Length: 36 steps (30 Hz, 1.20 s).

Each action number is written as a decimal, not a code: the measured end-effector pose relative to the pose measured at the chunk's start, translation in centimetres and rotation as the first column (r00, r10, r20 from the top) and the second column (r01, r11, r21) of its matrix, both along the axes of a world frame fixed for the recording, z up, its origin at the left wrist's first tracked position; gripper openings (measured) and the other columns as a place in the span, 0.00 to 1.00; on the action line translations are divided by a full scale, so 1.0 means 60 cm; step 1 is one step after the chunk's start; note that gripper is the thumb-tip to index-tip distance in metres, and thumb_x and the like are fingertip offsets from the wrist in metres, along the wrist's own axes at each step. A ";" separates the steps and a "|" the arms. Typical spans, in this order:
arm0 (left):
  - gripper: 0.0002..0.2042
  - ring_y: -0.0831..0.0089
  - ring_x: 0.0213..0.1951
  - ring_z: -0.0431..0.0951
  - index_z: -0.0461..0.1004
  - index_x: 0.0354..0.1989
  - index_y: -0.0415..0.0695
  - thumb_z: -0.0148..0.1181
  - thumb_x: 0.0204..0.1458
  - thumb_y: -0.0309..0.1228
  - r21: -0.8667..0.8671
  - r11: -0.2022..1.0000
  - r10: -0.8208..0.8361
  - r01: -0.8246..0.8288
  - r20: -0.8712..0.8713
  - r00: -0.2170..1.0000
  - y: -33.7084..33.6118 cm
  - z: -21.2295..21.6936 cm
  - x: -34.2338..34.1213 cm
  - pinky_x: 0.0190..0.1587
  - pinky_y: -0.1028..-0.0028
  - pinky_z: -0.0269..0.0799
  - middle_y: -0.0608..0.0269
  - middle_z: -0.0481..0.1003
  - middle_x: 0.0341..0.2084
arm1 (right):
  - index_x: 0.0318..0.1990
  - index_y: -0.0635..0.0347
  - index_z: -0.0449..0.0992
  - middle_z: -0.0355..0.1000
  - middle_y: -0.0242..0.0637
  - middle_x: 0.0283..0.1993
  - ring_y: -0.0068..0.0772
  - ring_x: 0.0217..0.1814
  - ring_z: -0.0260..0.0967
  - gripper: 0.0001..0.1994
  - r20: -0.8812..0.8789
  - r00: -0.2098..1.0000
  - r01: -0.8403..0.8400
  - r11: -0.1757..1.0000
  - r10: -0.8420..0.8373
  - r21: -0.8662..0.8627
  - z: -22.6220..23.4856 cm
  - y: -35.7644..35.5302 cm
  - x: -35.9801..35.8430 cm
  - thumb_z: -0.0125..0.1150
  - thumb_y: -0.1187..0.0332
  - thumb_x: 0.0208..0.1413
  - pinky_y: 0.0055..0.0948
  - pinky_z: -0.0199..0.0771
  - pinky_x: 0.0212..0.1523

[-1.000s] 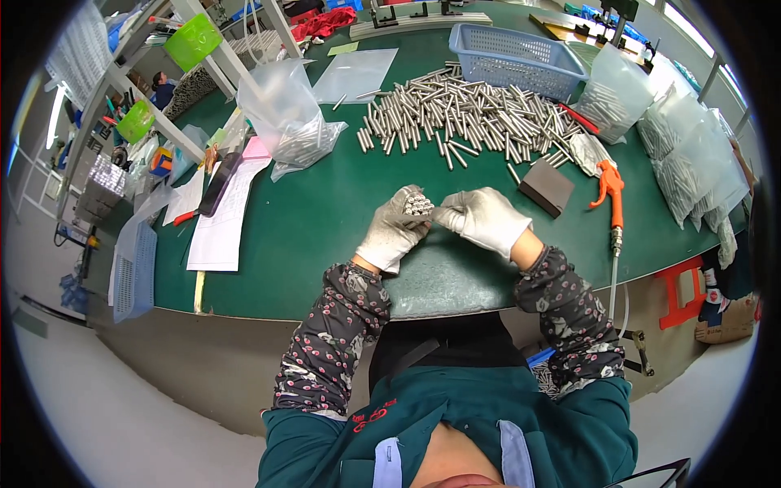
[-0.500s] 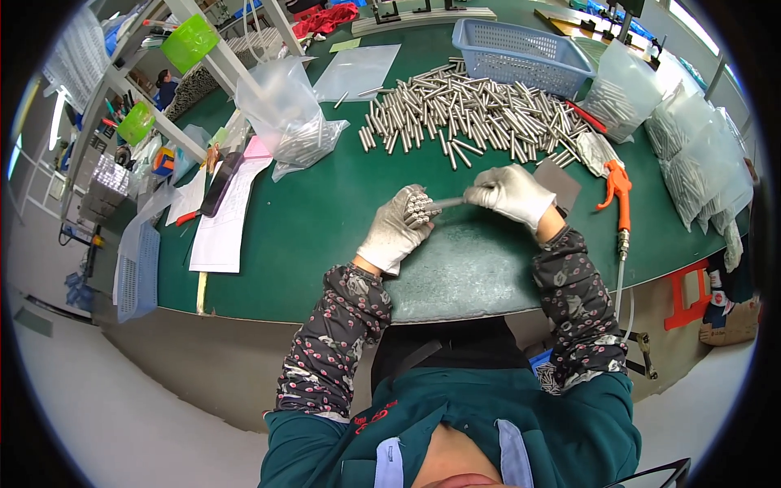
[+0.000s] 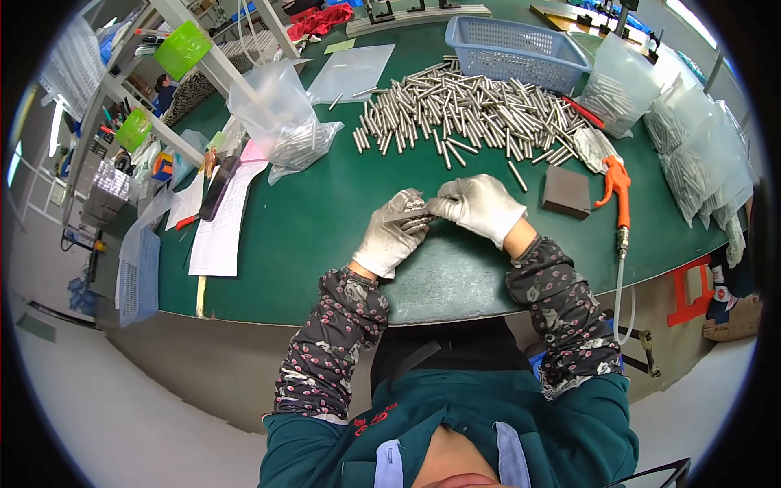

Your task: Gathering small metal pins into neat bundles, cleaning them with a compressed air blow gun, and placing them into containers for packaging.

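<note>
In gloved grip, my left hand [image 3: 386, 240] is closed around a bundle of short metal pins [image 3: 416, 221], their round ends facing up. My right hand [image 3: 478, 208], also gloved, pinches a thin flat grey strip [image 3: 403, 216] that lies across those ends. What kind of tool the strip is cannot be made out. Beyond both hands spreads a large heap of loose metal pins [image 3: 464, 110] on the green table [image 3: 317, 220]. One single pin [image 3: 517, 176] rests apart, just past my right hand.
A dark brown block [image 3: 566, 193] and an orange air gun [image 3: 617, 189] with its hose are on the right. Bags of pins [image 3: 687, 154] stand at the far right; another bag [image 3: 293, 134] is at left. A blue basket [image 3: 517, 55] sits behind the heap. Papers [image 3: 224, 228] lie left.
My right hand has moved left, closer to my left hand, bringing the strip over the pin ends. The brown block and the lone pin are now uncovered.
</note>
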<state>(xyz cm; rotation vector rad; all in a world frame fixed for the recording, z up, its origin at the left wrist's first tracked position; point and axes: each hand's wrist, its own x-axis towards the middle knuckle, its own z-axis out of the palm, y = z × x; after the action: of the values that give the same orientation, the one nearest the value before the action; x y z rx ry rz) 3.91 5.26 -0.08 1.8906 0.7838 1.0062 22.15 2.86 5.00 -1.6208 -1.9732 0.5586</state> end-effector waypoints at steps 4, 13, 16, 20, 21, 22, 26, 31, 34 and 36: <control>0.21 0.77 0.35 0.74 0.63 0.47 0.40 0.57 0.41 0.17 -0.199 0.980 -0.016 0.017 0.010 1.000 0.004 0.002 -0.002 0.38 0.80 0.71 0.64 0.72 0.34 | 0.29 0.55 0.79 0.73 0.40 0.25 0.39 0.30 0.73 0.19 0.056 0.994 0.094 0.993 -0.089 -0.078 0.009 0.010 0.070 0.56 0.47 0.44 0.31 0.71 0.35; 0.22 0.79 0.35 0.73 0.63 0.47 0.40 0.56 0.41 0.16 -0.179 0.984 0.007 -0.004 0.014 1.000 -0.003 0.012 0.003 0.37 0.80 0.71 0.65 0.72 0.33 | 0.29 0.53 0.79 0.74 0.42 0.26 0.41 0.30 0.72 0.18 -0.076 0.995 0.067 0.998 -0.067 -0.012 -0.007 0.007 0.075 0.56 0.48 0.45 0.32 0.71 0.35; 0.21 0.78 0.35 0.73 0.63 0.47 0.40 0.57 0.40 0.17 -0.116 0.993 0.007 -0.015 -0.073 0.997 0.002 0.005 0.004 0.37 0.80 0.71 0.65 0.72 0.33 | 0.30 0.63 0.78 0.73 0.41 0.24 0.31 0.27 0.71 0.15 -0.269 0.961 0.082 0.995 -0.065 0.052 -0.009 -0.002 0.050 0.61 0.57 0.46 0.27 0.70 0.32; 0.21 0.79 0.35 0.73 0.63 0.46 0.40 0.58 0.40 0.18 -0.164 0.987 0.000 0.001 0.007 1.000 0.008 -0.009 -0.004 0.37 0.81 0.70 0.65 0.72 0.33 | 0.30 0.60 0.78 0.73 0.41 0.24 0.32 0.27 0.72 0.15 -0.102 0.994 -0.045 0.999 0.043 -0.015 -0.016 0.011 0.038 0.61 0.56 0.45 0.25 0.70 0.32; 0.21 0.79 0.35 0.73 0.64 0.46 0.40 0.58 0.41 0.18 -0.265 0.964 0.007 0.019 0.096 0.995 0.010 -0.008 -0.002 0.37 0.81 0.70 0.65 0.72 0.33 | 0.29 0.61 0.78 0.73 0.41 0.24 0.32 0.26 0.72 0.16 -0.080 0.991 -0.101 0.993 0.106 0.065 -0.006 0.011 0.060 0.60 0.55 0.45 0.26 0.70 0.31; 0.21 0.79 0.35 0.73 0.64 0.46 0.40 0.58 0.41 0.18 -0.262 0.965 0.012 0.014 0.098 0.995 0.010 -0.007 -0.002 0.37 0.81 0.70 0.65 0.72 0.33 | 0.30 0.62 0.78 0.73 0.41 0.24 0.31 0.24 0.71 0.16 -0.027 0.996 0.085 0.996 -0.085 -0.010 -0.002 0.008 0.070 0.61 0.56 0.45 0.26 0.69 0.30; 0.25 0.80 0.38 0.72 0.62 0.50 0.40 0.59 0.40 0.15 -0.244 0.970 -0.011 0.009 -0.005 1.000 0.004 0.010 0.006 0.41 0.81 0.70 0.66 0.71 0.36 | 0.30 0.54 0.79 0.74 0.42 0.28 0.41 0.31 0.72 0.20 -0.299 0.953 0.065 0.997 -0.054 0.028 -0.008 0.003 0.046 0.55 0.46 0.45 0.31 0.71 0.36; 0.24 0.79 0.39 0.72 0.62 0.49 0.38 0.57 0.41 0.15 -0.366 0.929 -0.010 0.048 0.105 0.994 0.004 0.006 -0.002 0.42 0.81 0.70 0.66 0.71 0.36 | 0.30 0.53 0.79 0.74 0.41 0.26 0.40 0.30 0.73 0.19 0.084 0.982 0.166 0.985 -0.170 0.056 -0.004 0.016 0.066 0.56 0.47 0.45 0.31 0.71 0.35; 0.24 0.79 0.39 0.72 0.61 0.50 0.39 0.57 0.40 0.14 -0.379 0.925 0.011 0.030 0.106 0.994 0.003 0.006 0.003 0.43 0.81 0.70 0.66 0.71 0.37 | 0.30 0.64 0.77 0.74 0.42 0.25 0.30 0.29 0.72 0.19 -0.232 0.960 0.176 0.983 -0.157 0.060 -0.016 0.007 0.053 0.60 0.53 0.46 0.26 0.70 0.34; 0.26 0.79 0.41 0.72 0.60 0.51 0.39 0.58 0.40 0.14 -0.387 0.919 -0.012 0.078 0.170 0.985 0.004 0.005 0.000 0.45 0.81 0.69 0.66 0.70 0.38 | 0.31 0.61 0.78 0.73 0.42 0.24 0.33 0.27 0.71 0.17 -0.180 0.982 0.066 0.993 -0.047 0.096 -0.022 0.002 0.016 0.59 0.54 0.47 0.28 0.69 0.32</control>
<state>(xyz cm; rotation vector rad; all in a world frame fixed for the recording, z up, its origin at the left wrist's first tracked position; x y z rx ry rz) 3.92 5.51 0.23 1.4546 0.7752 0.8863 23.10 2.99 3.70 -1.5055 -1.7905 0.5514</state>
